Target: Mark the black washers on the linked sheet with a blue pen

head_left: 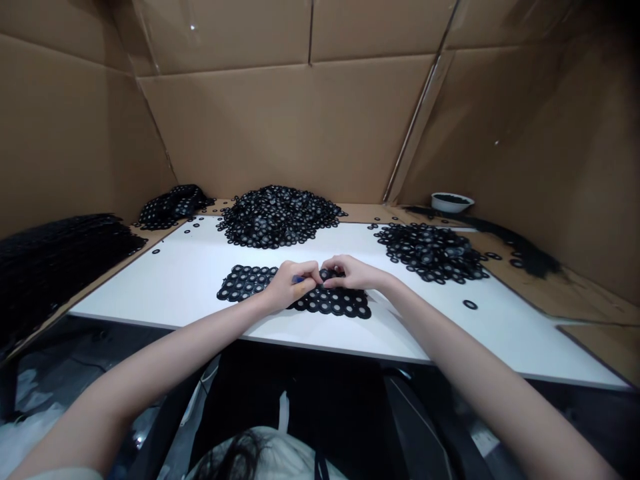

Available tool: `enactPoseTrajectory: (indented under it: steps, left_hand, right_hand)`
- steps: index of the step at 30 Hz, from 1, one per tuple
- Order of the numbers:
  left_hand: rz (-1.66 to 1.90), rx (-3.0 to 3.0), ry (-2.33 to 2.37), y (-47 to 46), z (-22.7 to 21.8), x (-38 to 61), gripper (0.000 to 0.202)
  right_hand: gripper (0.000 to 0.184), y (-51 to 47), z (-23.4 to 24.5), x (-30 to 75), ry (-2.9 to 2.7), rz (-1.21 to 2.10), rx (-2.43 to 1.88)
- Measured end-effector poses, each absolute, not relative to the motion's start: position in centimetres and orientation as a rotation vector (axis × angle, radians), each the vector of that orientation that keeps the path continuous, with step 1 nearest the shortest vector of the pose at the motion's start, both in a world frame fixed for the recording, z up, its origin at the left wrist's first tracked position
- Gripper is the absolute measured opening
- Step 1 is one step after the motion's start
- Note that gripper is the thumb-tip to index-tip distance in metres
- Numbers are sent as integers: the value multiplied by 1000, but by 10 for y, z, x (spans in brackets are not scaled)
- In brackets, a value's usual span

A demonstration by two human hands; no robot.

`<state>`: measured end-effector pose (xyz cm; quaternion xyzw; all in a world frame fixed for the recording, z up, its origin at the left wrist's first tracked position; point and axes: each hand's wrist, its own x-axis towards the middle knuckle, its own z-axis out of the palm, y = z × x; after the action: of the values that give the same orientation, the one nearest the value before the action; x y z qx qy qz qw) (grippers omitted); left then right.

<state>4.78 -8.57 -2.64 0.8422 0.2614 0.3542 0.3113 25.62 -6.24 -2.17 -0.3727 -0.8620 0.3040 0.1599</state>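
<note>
A flat black sheet (247, 281) made of rows of round cells with pale centres lies near the table's front edge. Over its middle, my left hand (289, 285) is closed around a small blue tool (298, 279), most of which the fingers hide. Facing it, my right hand (353, 272) pinches a black ring (325, 274) between thumb and fingers, just above the sheet. The fingertips of both hands nearly meet at this ring. Whether the tool touches the ring, I cannot tell.
On the white table (150, 287) stand a large heap of black rings (280, 217) at the back and a smaller heap (433, 253) to the right. A loose ring (470, 305) lies nearby. Black strands (55, 260) fill the left side. A white bowl (451, 204) sits back right. Cardboard walls (280, 133) surround everything.
</note>
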Motion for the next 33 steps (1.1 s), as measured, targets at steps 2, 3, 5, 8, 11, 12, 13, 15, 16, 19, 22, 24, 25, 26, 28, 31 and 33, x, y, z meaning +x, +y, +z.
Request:
enactPoseTrajectory:
  steps: [2, 3, 5, 8, 11, 12, 13, 15, 16, 19, 22, 24, 25, 26, 28, 31, 33]
  left_hand:
    - [924, 2227, 710, -86, -26, 48, 15]
    - [922, 2224, 719, -86, -26, 49, 15]
    - [920, 2219, 731, -85, -25, 49, 15]
    - [910, 2212, 731, -85, -25, 50, 15]
    - [892, 2205, 733, -85, -24, 50, 15]
    - [886, 2202, 737, -85, -23, 50, 15]
    - [880, 2198, 740, -85, -23, 50, 15]
    - [878, 2192, 731, -85, -23, 50, 15]
    - [882, 2190, 722, -85, -24, 50, 15]
    - [899, 2188, 724, -85, -24, 50, 14]
    - [895, 2208, 738, -85, -25, 49, 15]
    - [881, 2227, 737, -84, -26, 49, 16]
    - [872, 2236, 735, -83, -26, 48, 16]
    - [862, 2245, 732, -83, -26, 48, 16]
    - [832, 2265, 725, -83, -26, 49, 16]
    - [767, 2291, 733, -84, -25, 50, 18]
    - [726, 2310, 744, -84, -24, 50, 18]
  right_hand:
    - [21, -62, -22, 256, -2461, 870, -1055]
    - [21, -63, -22, 256, -2462, 868, -1055]
    - [21, -64, -21, 256, -2455, 858, -1064]
    - [23, -66, -20, 254, -2429, 847, -1082]
    - [23, -67, -19, 254, -2424, 845, -1084]
    - [23, -67, -19, 254, -2424, 840, -1085]
    - [22, -67, -19, 254, -2424, 835, -1085]
    - [21, -67, -19, 254, -2424, 826, -1086]
    - [21, -67, -20, 254, -2424, 823, -1085]
    - [19, -67, -20, 254, -2426, 816, -1080]
    - [19, -67, -19, 254, -2426, 813, -1076]
    - [17, -66, -20, 254, -2435, 819, -1068]
    - [17, -66, -20, 254, -2439, 823, -1057]
    - [16, -66, -20, 254, -2443, 831, -1042]
    - [14, -65, -20, 254, -2444, 853, -1008]
    - [13, -66, -20, 253, -2446, 872, -975]
    - [12, -67, -19, 253, -2447, 872, -977]
